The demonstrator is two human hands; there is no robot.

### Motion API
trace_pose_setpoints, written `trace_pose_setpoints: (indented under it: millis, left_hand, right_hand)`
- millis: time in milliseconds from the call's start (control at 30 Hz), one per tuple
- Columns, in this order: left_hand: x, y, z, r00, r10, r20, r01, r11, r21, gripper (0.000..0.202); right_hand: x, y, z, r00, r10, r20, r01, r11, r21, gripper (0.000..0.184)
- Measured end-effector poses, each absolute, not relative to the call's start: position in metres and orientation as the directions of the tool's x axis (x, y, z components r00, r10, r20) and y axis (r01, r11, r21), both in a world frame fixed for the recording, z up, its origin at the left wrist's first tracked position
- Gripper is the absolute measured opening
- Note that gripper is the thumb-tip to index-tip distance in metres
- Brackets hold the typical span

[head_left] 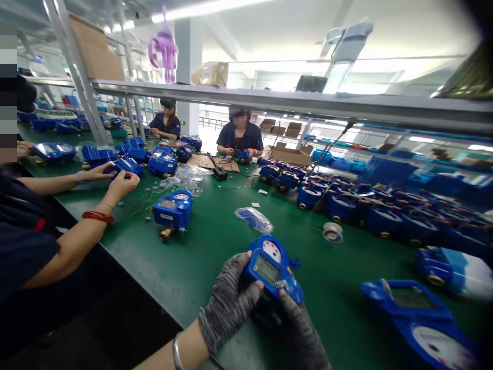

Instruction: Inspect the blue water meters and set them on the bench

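Both my hands, in grey fingerless gloves, grip a blue water meter (267, 268) above the green table. Its round dial is at the far end, and a small grey display sits below that. My left hand (234, 298) wraps the left side, thumb on the near edge of the casing. On the near right side, my right hand (302, 329) holds the casing with its thumb on top; its other fingers are mostly hidden. Beyond the meter lies a clear plastic bag (254, 220) with something blue inside. Another blue water meter (173, 210) with a brass fitting stands to the left.
At the right front lies a large blue meter cover (419, 313). Rows of blue meters (342, 203) with wires fill the right side. A wire spool (332, 232) rests on the green table (208, 267). Co-workers' hands (123, 182) handle meters at left. A shelf (246, 94) crosses overhead.
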State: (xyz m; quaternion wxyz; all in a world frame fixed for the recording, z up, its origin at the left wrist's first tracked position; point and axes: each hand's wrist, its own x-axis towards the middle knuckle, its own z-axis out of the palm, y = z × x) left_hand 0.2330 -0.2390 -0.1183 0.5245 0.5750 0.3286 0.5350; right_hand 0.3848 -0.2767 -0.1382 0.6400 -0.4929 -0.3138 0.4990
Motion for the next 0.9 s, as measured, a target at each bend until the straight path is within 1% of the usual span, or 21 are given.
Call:
trace_pose_setpoints:
  millis: [33,67,100,133,167,200,233,267,300,400,467,567,667,800,900]
  left_hand:
    - [0.225,-0.239,-0.117,0.188,0.939,0.288,-0.162,-0.260,0.952,0.049]
    - [0.214,-0.235,-0.116,0.166,0.927,0.337,-0.103,-0.323,0.941,0.047]
    - [0.200,-0.227,-0.114,0.139,0.903,0.407,-0.002,-0.410,0.912,0.044]
    - [0.185,-0.217,-0.113,0.109,0.865,0.490,0.133,-0.501,0.855,0.041]
    - [0.168,-0.202,-0.111,0.073,0.809,0.583,0.299,-0.575,0.762,0.040]
    - [0.151,-0.186,-0.110,0.034,0.759,0.650,0.468,-0.587,0.660,0.044]
    - [0.134,-0.168,-0.110,-0.004,0.730,0.684,0.610,-0.540,0.580,0.051]
    - [0.118,-0.150,-0.111,-0.028,0.737,0.675,0.733,-0.444,0.515,0.061]
    - [0.104,-0.132,-0.112,-0.042,0.760,0.648,0.812,-0.353,0.466,0.066]
    - [0.077,-0.091,-0.117,-0.008,0.782,0.623,0.843,-0.330,0.425,0.062]
    - [0.070,-0.074,-0.121,0.032,0.781,0.623,0.844,-0.355,0.401,0.059]
    - [0.068,-0.058,-0.126,0.075,0.772,0.631,0.851,-0.379,0.362,0.057]
    - [0.069,-0.041,-0.128,0.105,0.762,0.639,0.857,-0.396,0.331,0.057]
    - [0.068,-0.021,-0.126,0.133,0.750,0.648,0.864,-0.408,0.296,0.057]
    - [0.064,-0.026,-0.116,0.191,0.738,0.647,0.845,-0.459,0.274,0.057]
  right_hand:
    - [0.383,-0.266,-0.135,0.286,0.952,-0.113,-0.300,-0.023,-0.954,0.075]
    - [0.380,-0.256,-0.131,0.267,0.954,-0.136,-0.300,-0.051,-0.953,0.072]
    - [0.377,-0.246,-0.126,0.250,0.956,-0.155,-0.299,-0.076,-0.951,0.069]
    - [0.372,-0.237,-0.121,0.240,0.956,-0.171,-0.291,-0.098,-0.952,0.066]
    - [0.366,-0.230,-0.116,0.236,0.954,-0.184,-0.285,-0.113,-0.952,0.065]
    - [0.359,-0.224,-0.111,0.235,0.952,-0.194,-0.279,-0.125,-0.952,0.065]
    - [0.352,-0.218,-0.106,0.234,0.951,-0.203,-0.280,-0.134,-0.951,0.066]
    - [0.343,-0.212,-0.101,0.235,0.949,-0.209,-0.292,-0.136,-0.947,0.066]
    - [0.334,-0.205,-0.097,0.233,0.950,-0.209,-0.315,-0.129,-0.940,0.066]
    - [0.307,-0.179,-0.090,0.234,0.954,-0.189,-0.395,-0.084,-0.915,0.064]
    - [0.292,-0.155,-0.091,0.254,0.950,-0.181,-0.401,-0.067,-0.914,0.065]
    - [0.275,-0.118,-0.096,0.285,0.949,-0.135,-0.316,-0.040,-0.948,0.064]
    - [0.266,-0.086,-0.101,0.296,0.953,-0.071,-0.237,0.002,-0.972,0.060]
    - [0.265,-0.060,-0.101,0.266,0.964,-0.022,-0.165,0.023,-0.986,0.059]
    - [0.269,-0.058,-0.098,0.235,0.972,0.017,-0.086,0.038,-0.996,0.061]
